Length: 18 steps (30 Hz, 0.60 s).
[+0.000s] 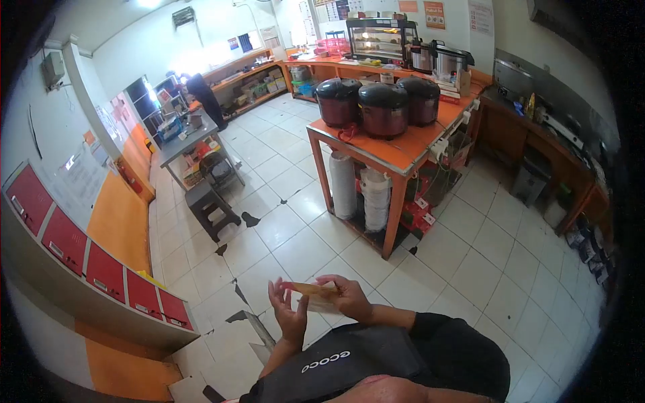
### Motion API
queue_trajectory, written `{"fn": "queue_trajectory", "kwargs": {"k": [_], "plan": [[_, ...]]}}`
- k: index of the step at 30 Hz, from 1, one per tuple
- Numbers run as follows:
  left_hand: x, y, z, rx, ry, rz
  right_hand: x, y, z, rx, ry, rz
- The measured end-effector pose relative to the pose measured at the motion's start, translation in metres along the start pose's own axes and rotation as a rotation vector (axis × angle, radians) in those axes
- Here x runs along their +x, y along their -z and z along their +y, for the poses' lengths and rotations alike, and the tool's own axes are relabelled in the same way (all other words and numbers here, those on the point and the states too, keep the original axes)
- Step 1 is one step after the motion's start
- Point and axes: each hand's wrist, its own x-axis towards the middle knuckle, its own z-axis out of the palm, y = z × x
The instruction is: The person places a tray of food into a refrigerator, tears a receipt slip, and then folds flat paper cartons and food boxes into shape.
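In front of the chest, at the bottom centre, is a flat yellowish item (313, 290) with a pink-red end, too small to name. My right hand (351, 299) is closed round its right part. Beside the pink-red end is my left hand (290, 316), its fingers raised and spread; whether they touch the item I cannot tell. A dark apron (359, 356) with white letters covers the chest below both hands.
Ahead, an orange table (403, 158) holds several dark rice cookers (383, 111). A black stool (211, 209) stands left of it, near a grey table (191, 134). Red lockers (104, 270) line the left wall. A person in dark clothes (207, 101) is at the back.
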Motion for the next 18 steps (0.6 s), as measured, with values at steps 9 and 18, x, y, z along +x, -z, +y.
{"fn": "queue_trajectory", "kwargs": {"k": [9,18], "plan": [[0.013,0.025,0.011,-0.509,0.265,-0.33,-0.002,-0.023,-0.003,-0.252,0.082,-0.099],[0.024,0.027,0.023,-0.62,0.249,-0.387,0.027,-0.001,0.016,0.084,0.108,-0.127]]}}
